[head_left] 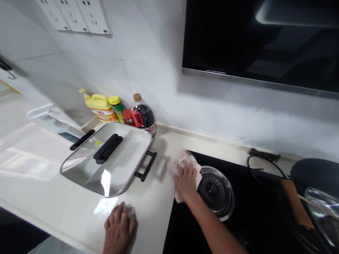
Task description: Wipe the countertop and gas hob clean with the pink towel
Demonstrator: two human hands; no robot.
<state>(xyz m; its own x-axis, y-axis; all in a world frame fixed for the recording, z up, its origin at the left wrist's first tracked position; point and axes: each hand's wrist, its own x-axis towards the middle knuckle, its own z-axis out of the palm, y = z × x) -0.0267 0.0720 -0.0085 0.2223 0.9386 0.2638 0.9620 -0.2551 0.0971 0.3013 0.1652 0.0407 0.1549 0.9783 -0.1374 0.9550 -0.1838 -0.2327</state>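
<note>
My right hand [185, 178] presses a pale pink cloth [175, 169] down at the left edge of the black cooktop [182, 231], its fingers over the fabric. Just right of the cloth is a round burner [214, 190] with a shiny metal ring. My left hand [120, 225] lies on the white countertop [150, 218] near its front edge, fingers loosely apart and holding nothing. Beyond that hand stands a rectangular pan with a glass lid [120, 167] and black handles.
Along the wall stand a yellow jug [99, 106], a green container with a yellow cap [116, 104], a red-lidded jar [128, 116] and a bottle of dark liquid [144, 114]. Rightward sit a wooden-handled pan [296, 203] and a black cable [250, 165]. A black panel [254, 42] overhangs the cooktop.
</note>
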